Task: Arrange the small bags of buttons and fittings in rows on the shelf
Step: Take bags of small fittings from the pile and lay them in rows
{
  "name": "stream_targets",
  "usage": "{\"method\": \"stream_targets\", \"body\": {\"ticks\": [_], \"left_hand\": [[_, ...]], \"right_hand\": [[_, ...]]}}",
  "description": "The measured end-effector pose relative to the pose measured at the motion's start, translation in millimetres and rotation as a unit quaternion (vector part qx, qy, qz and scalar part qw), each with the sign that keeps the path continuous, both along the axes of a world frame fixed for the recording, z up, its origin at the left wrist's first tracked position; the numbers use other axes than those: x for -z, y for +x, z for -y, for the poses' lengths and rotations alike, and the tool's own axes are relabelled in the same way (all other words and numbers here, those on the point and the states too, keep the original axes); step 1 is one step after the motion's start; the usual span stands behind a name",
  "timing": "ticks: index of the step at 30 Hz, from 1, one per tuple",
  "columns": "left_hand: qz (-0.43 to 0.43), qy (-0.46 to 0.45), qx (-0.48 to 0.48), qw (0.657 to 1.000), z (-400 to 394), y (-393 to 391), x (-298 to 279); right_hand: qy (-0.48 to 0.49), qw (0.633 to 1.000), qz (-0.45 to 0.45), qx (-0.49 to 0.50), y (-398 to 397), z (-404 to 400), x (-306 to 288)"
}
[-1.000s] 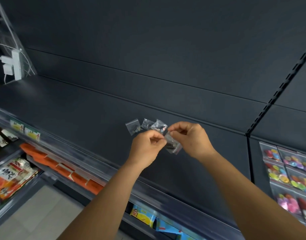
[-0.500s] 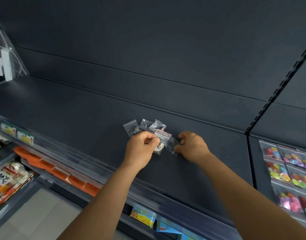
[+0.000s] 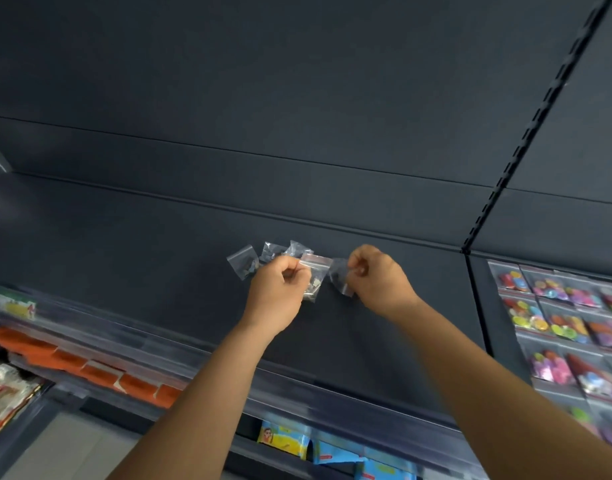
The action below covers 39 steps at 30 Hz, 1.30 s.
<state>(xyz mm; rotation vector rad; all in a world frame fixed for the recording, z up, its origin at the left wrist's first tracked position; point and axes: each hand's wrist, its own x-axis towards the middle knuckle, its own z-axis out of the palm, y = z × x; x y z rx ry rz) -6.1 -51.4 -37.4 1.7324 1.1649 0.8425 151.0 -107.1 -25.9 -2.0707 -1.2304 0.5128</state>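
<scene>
The left hand (image 3: 280,289) has its fingers curled in and pinches a little clear bag with a red strip (image 3: 314,276) near its top edge; the bag hangs down from the fingers with its long side going up and down, and small pale bits sit in the bottom of it; the right hand (image 3: 375,277) is curled too and pinches a second clear bag (image 3: 339,278), which is darker and harder to see, and it seems to sit low against the dark shelf (image 3: 159,258), though I cannot tell if it truly touches; three more small bags (image 3: 244,262) lie flat on the shelf in a short row just behind and to the left of the left hand, and that hand hides part of them; the row runs left to right, and its open end is on the right side, in front of the right hand; so I think the right hand's bag is the nearer one to go down next, just to the right of the row, and the left hand's bag would follow after it; far to the right, bright button packs (image 3: 553,306) lie in tidy rows on the next shelf.
</scene>
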Motion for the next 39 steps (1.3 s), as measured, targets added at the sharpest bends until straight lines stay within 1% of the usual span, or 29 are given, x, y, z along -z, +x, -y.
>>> {"method": "stream_targets", "body": {"ticks": [2,5,8,10,12,14,17,21,22,26,28,30,33,36,39], "left_hand": [[0.000,0.009,0.029,1.000,3,8,-5],[0.007,0.015,0.086,0.996,14,25,-11],[0.027,0.003,0.147,0.989,29,47,-18],[0.037,-0.004,0.183,0.982,41,65,-22],[0.039,-0.018,0.212,0.976,56,85,-26],[0.045,-0.038,0.232,0.971,75,107,-29],[0.073,-0.071,0.252,0.962,114,141,-33],[0.093,-0.085,0.295,0.947,178,185,-38],[0.095,-0.087,0.305,0.944,196,195,-39],[0.101,-0.095,0.319,0.938,269,237,-41],[0.104,-0.110,0.333,0.931,307,256,-41],[0.107,-0.120,0.350,0.923,344,275,-41],[0.097,-0.118,0.362,0.920,394,304,-39],[0.081,-0.114,0.389,0.911,442,330,-40],[0.078,-0.109,0.421,0.897,485,355,-42]], "right_hand": [[0.056,0.997,-0.057,0.007,5,10,-3],[0.118,0.990,-0.075,-0.005,15,29,-12],[0.130,0.987,-0.091,-0.020,29,53,-22],[0.132,0.986,-0.099,-0.014,41,73,-29],[0.162,0.982,-0.100,0.016,55,95,-33],[0.195,0.973,-0.103,0.071,70,119,-36],[0.233,0.952,-0.117,0.161,93,161,-39],[0.268,0.925,-0.138,0.232,124,229,-42],[0.269,0.919,-0.153,0.246,132,248,-42],[0.250,0.886,-0.263,0.289,162,325,-35],[0.257,0.867,-0.290,0.314,176,365,-34],[0.271,0.859,-0.274,0.338,188,405,-38],[0.272,0.866,-0.196,0.371,210,462,-42],[0.250,0.872,-0.125,0.402,234,515,-43],[0.249,0.866,-0.095,0.424,252,559,-46]]}}
